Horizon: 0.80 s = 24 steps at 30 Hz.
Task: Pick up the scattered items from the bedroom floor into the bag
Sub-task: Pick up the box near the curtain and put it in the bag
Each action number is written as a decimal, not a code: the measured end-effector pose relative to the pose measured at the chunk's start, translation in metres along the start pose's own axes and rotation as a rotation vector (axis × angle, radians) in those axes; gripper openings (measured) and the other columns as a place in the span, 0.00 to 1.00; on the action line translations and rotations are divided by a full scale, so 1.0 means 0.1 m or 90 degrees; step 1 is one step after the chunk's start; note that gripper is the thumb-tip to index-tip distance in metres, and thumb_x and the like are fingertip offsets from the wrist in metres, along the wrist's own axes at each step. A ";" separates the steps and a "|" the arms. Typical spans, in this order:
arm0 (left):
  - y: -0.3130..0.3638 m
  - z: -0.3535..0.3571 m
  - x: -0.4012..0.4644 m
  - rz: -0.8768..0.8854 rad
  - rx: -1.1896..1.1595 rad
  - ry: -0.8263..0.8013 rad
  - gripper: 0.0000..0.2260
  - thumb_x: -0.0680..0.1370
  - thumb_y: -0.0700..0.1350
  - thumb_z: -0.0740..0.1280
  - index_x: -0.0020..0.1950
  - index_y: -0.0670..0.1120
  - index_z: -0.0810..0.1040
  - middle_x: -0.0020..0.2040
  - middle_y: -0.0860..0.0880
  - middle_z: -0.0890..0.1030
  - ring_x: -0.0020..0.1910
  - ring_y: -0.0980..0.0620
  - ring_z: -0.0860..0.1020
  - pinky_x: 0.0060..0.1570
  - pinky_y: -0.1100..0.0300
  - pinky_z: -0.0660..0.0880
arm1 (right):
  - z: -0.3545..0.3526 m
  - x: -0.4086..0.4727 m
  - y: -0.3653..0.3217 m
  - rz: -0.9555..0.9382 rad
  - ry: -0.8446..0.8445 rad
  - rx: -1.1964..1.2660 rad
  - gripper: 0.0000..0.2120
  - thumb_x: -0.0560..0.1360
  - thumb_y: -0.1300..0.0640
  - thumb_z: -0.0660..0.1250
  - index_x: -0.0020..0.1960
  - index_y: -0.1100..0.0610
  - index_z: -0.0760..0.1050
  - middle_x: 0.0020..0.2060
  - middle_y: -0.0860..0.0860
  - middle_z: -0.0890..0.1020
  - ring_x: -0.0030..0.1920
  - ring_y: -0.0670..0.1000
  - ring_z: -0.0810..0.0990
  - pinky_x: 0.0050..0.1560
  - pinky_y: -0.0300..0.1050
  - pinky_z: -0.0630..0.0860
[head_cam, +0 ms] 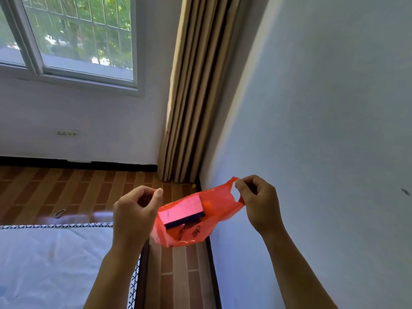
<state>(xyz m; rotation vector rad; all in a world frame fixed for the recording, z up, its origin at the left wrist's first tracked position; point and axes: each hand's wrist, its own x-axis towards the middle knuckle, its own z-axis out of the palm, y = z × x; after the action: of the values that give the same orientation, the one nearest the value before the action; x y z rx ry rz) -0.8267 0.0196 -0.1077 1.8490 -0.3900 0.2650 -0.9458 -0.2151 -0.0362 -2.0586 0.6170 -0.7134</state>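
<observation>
Between the bed and the right-hand wall, above a narrow strip of brick-patterned floor (178, 275), both hands hold a thin red plastic bag (214, 221) in the air. The left hand (133, 210) has its fingers curled, thumb tip pressed to the forefinger, pinching the bag's near handle, though the handle itself is mostly hidden behind the fingers. The right hand (258, 201) pinches the far handle loop at its top, stretching it so the opening of the loop shows. Through the translucent plastic a flat box (185, 211) with a pale top and dark edge lies tilted inside, with a small orange item (208, 205) just beside it. A white mattress (55, 264) with patterned edging sits at lower left. Beige curtains (196, 90) hang in the corner, beside a window (78, 36).
</observation>
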 end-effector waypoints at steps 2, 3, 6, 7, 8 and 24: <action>-0.01 0.04 0.12 0.001 -0.011 0.008 0.07 0.79 0.43 0.74 0.42 0.45 0.84 0.35 0.54 0.83 0.39 0.56 0.82 0.36 0.73 0.74 | 0.04 0.09 0.00 -0.005 0.003 -0.005 0.11 0.82 0.56 0.69 0.42 0.57 0.80 0.33 0.49 0.82 0.37 0.50 0.80 0.40 0.42 0.78; 0.00 0.06 0.18 0.004 -0.014 0.011 0.07 0.79 0.43 0.74 0.41 0.45 0.84 0.34 0.54 0.83 0.39 0.57 0.82 0.36 0.73 0.74 | 0.06 0.14 0.01 -0.003 0.004 -0.005 0.10 0.82 0.56 0.69 0.42 0.57 0.80 0.33 0.49 0.82 0.37 0.51 0.81 0.40 0.43 0.78; 0.02 0.16 0.35 0.005 -0.014 0.027 0.07 0.78 0.43 0.75 0.40 0.46 0.84 0.34 0.55 0.83 0.38 0.56 0.82 0.36 0.73 0.73 | 0.12 0.32 0.08 0.005 0.009 0.006 0.10 0.82 0.57 0.70 0.41 0.57 0.80 0.33 0.49 0.82 0.37 0.51 0.81 0.41 0.45 0.77; 0.01 0.20 0.40 0.001 -0.015 0.032 0.07 0.78 0.43 0.75 0.40 0.46 0.84 0.33 0.55 0.83 0.38 0.55 0.82 0.36 0.72 0.73 | 0.14 0.38 0.10 0.006 0.012 0.011 0.10 0.81 0.57 0.70 0.41 0.57 0.80 0.33 0.49 0.82 0.36 0.49 0.80 0.41 0.44 0.77; 0.00 0.24 0.45 -0.003 -0.018 0.034 0.08 0.78 0.43 0.75 0.39 0.47 0.84 0.33 0.55 0.83 0.37 0.54 0.82 0.36 0.71 0.73 | 0.15 0.44 0.12 0.005 0.013 0.015 0.10 0.81 0.58 0.70 0.41 0.57 0.80 0.33 0.50 0.82 0.36 0.48 0.79 0.41 0.43 0.77; -0.03 1.28 1.65 0.033 0.101 0.044 0.09 0.77 0.44 0.76 0.37 0.50 0.83 0.30 0.55 0.82 0.32 0.55 0.81 0.35 0.60 0.75 | 0.29 2.06 0.73 -0.003 -0.011 0.069 0.10 0.81 0.57 0.71 0.41 0.57 0.81 0.34 0.49 0.83 0.38 0.51 0.82 0.44 0.51 0.80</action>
<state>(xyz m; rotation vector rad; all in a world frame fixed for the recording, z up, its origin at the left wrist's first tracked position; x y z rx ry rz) -0.6756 -0.1236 -0.0879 1.9805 -0.3789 0.4048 -0.7908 -0.3708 -0.0579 -1.9646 0.5518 -0.7152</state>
